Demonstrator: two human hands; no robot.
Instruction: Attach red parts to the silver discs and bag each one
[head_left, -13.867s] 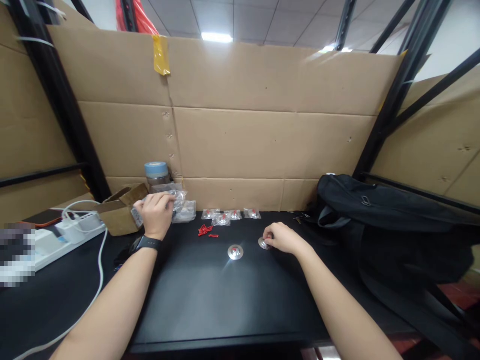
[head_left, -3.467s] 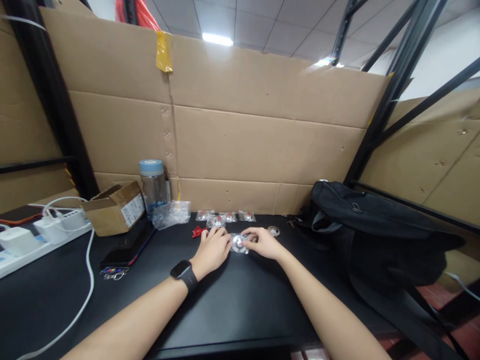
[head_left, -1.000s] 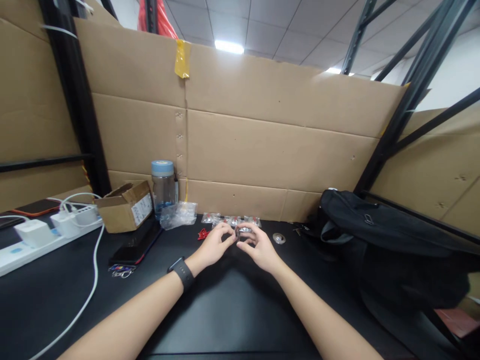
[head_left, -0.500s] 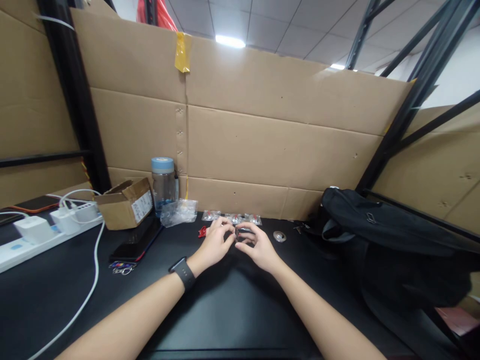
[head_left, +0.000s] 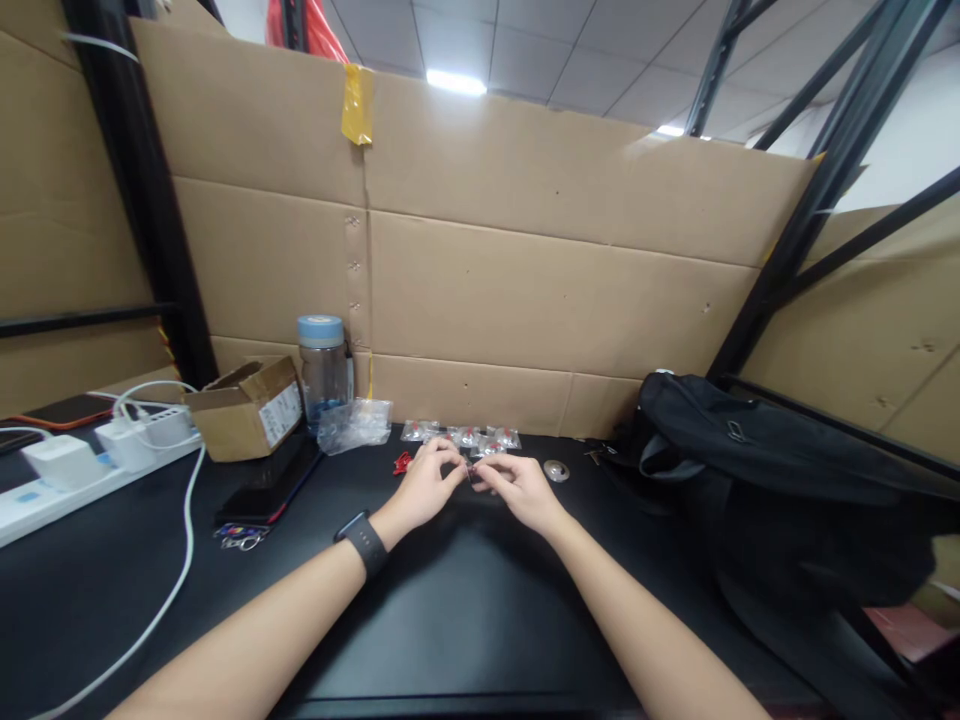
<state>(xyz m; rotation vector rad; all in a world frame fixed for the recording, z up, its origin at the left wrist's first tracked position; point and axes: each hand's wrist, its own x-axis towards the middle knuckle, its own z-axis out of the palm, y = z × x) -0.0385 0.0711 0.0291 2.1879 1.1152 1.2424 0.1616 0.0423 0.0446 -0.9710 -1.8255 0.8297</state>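
black table [head_left: 465,620], cardboard walls | far left: open carton [head_left: 247,408], contents hidden; bottle [head_left: 322,362] | left hand [head_left: 424,487], right hand [head_left: 517,490] pinching small part [head_left: 471,471]

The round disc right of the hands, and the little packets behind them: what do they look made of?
The disc looks like polished metal: silvery, with a bright glint. The packets look like thin clear plastic film, glossy and crinkled, with red and silvery bits showing through; what those are is too small to tell.

Three small clear packets [head_left: 465,436] – one metal disc [head_left: 556,471], one bottle [head_left: 322,366], one cardboard box [head_left: 247,408].
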